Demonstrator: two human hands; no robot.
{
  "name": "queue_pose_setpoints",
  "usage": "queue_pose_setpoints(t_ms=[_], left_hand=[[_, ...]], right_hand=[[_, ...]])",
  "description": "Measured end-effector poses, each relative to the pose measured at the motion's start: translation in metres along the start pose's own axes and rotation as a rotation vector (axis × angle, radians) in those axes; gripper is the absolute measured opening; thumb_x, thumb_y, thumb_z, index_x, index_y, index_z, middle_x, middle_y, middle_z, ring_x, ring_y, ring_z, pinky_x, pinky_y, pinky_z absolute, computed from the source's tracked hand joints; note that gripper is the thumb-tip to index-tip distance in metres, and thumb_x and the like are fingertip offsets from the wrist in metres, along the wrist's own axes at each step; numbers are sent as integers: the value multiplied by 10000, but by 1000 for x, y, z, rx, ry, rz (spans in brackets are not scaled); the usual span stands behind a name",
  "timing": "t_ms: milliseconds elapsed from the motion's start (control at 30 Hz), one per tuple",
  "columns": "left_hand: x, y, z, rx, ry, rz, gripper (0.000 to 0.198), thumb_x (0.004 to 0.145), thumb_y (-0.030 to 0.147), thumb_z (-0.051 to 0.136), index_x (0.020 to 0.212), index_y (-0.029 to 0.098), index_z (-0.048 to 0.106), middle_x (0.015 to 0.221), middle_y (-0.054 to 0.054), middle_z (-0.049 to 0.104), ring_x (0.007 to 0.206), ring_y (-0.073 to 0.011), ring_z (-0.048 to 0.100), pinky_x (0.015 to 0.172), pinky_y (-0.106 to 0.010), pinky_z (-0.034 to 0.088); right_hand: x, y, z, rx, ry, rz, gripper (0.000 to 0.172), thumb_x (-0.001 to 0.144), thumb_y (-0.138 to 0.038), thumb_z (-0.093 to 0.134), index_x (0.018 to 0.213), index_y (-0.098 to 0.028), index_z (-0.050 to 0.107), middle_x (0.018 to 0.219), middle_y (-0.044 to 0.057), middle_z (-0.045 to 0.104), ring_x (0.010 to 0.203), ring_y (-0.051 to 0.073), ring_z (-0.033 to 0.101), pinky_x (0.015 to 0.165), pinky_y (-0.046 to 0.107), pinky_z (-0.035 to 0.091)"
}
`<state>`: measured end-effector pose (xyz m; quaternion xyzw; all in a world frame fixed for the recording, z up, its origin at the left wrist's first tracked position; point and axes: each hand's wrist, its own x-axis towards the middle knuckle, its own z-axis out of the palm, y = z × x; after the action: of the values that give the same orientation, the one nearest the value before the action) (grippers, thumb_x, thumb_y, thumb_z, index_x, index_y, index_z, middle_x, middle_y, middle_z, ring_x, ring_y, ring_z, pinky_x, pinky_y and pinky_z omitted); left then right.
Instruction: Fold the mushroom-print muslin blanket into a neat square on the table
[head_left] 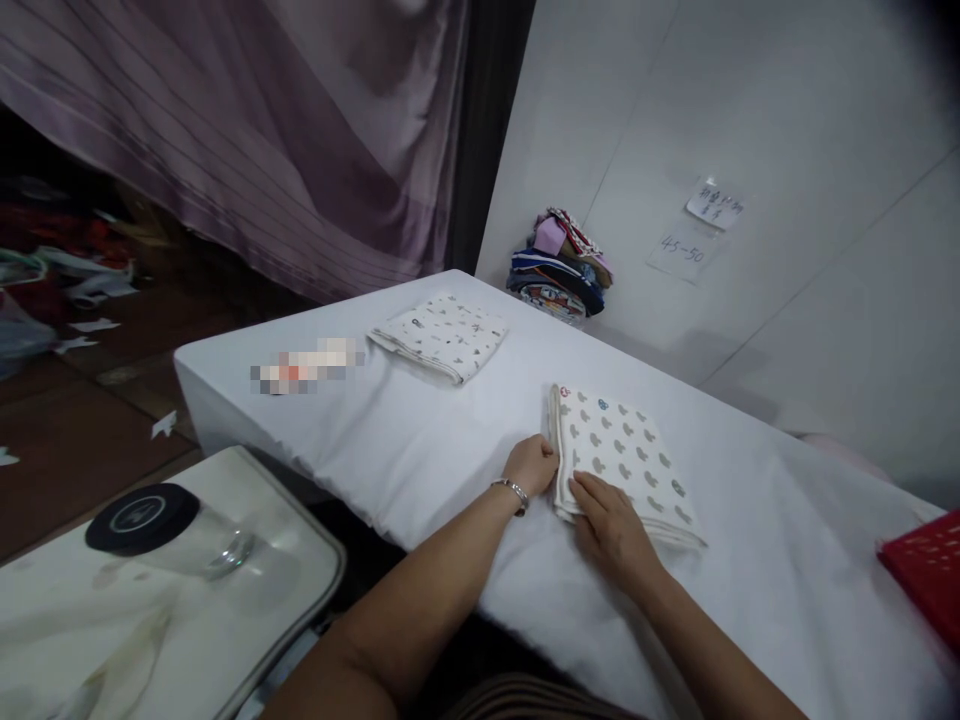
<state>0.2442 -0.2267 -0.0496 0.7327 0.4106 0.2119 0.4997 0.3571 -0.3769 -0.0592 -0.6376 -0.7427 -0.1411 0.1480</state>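
A folded white cloth with grey prints [626, 455] lies on the white-covered table [420, 440] in front of me. My left hand [531, 465], a bracelet on its wrist, is curled at the cloth's left edge and touches it. My right hand [611, 520] rests palm down on the cloth's near corner, fingers stretched flat. A second folded patterned cloth [442, 335] lies farther back on the left, apart from both hands.
A pile of colourful folded clothes [559, 265] sits at the table's far corner against the white wall. A red item [926, 575] lies at the right edge. A clear jar with a black lid [161, 530] lies on a surface at lower left. Purple curtain behind.
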Motion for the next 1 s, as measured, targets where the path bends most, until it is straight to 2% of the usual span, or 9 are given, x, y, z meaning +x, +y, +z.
queue_pose_setpoints(t_ms=[67,133,267,367,467,567,733,867,1000], left_hand=[[3,0,0,-25,103,51,81,766,198,529,729,178,599,721,-17,659,672,-130,595,634,-219,435],[5,-1,1,-91,116,53,130,799,239,515,725,174,600,703,-11,648,643,-122,588,627,-219,434],[8,-4,7,-246,16,56,207,803,354,549,722,167,587,618,23,602,493,-91,537,523,-204,414],[8,-6,11,-308,-53,25,184,778,337,591,720,164,576,553,44,559,436,-83,507,443,-193,376],[8,-5,12,-377,-104,-76,157,806,274,559,699,159,559,474,55,508,388,-79,474,385,-183,335],[6,-1,10,-421,-123,-117,179,825,222,535,658,156,537,431,57,487,371,-73,459,371,-173,328],[5,1,7,-437,-155,-135,150,816,133,512,671,150,543,414,60,484,357,-69,445,366,-168,323],[6,1,7,-436,-163,-145,113,790,100,523,687,146,542,429,59,492,371,-67,458,373,-162,331],[5,0,9,-413,-130,-127,77,747,89,546,716,155,520,470,64,509,383,-73,477,381,-168,351]], right_hand=[[-1,2,-1,10,22,-19,464,847,-136,435,1305,-179,492,1265,126,551,1161,262,501,920,442,455],[-4,5,-3,47,61,-30,451,864,-148,437,1309,-205,488,1247,111,566,1157,247,511,922,430,463],[-6,7,-10,172,59,23,401,890,-247,480,1289,-230,506,1262,90,557,1150,227,519,938,399,468],[-1,5,-16,294,7,187,371,889,-360,497,1229,-219,544,1230,91,571,1126,235,528,943,399,459],[14,4,-21,399,-21,354,314,894,-424,463,1069,-204,604,1072,94,623,997,226,572,853,367,480],[30,2,-24,384,-94,411,299,858,-458,495,951,-203,618,908,75,623,849,214,573,737,339,468],[41,2,-21,361,-147,443,219,828,-389,488,797,-203,598,791,41,595,769,195,547,685,313,418],[38,7,-16,505,-127,484,186,823,-301,439,730,-203,566,724,18,591,689,167,529,621,275,391],[36,8,-18,653,-83,493,195,830,-310,438,707,-199,541,664,0,560,635,149,504,589,256,379]])
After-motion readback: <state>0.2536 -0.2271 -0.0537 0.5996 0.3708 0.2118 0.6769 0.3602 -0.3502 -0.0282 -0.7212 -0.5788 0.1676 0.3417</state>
